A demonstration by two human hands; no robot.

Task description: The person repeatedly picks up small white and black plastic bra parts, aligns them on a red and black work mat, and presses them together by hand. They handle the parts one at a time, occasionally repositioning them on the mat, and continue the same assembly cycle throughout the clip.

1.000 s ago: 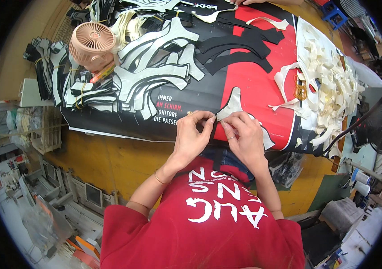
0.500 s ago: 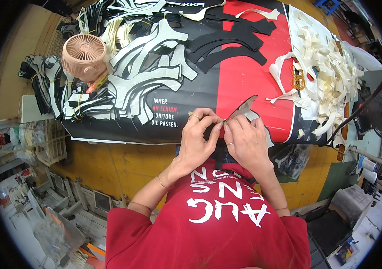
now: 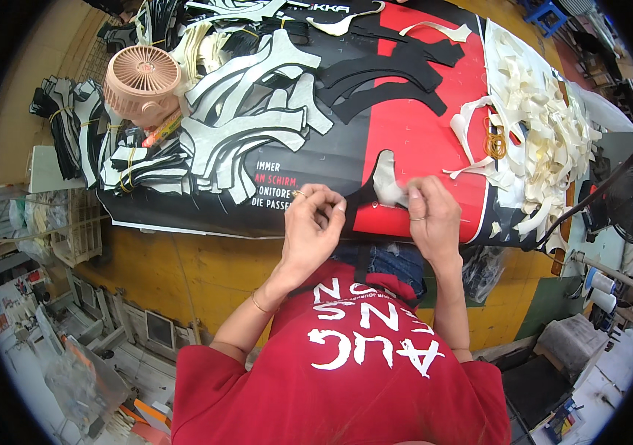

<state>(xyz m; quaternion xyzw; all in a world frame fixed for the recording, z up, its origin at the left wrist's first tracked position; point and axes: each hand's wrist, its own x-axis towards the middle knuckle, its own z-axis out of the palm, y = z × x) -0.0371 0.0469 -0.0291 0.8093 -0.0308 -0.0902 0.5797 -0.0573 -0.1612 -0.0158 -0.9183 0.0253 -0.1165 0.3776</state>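
Note:
A curved black fabric piece with a pale layer lies between my hands over the red part of the table covering. My left hand has its fingers curled in and closed at the black end of the piece. My right hand is closed in a pinch at the edge of the pale layer, its fingertips slightly blurred. How far the layer is apart from the black fabric cannot be made out. Beyond my hands lie several curved black pieces, and to the left a spread of black-and-white curved pieces.
A pink fan stands at the left among banded bundles of pieces. At the right is a heap of pale scraps, with yellow rubber bands beside it. The table covering's near edge runs below my hands.
My hands have moved apart, the left one leftward and the right one rightward. The pale layer now shows more fully between them. The view has shifted slightly.

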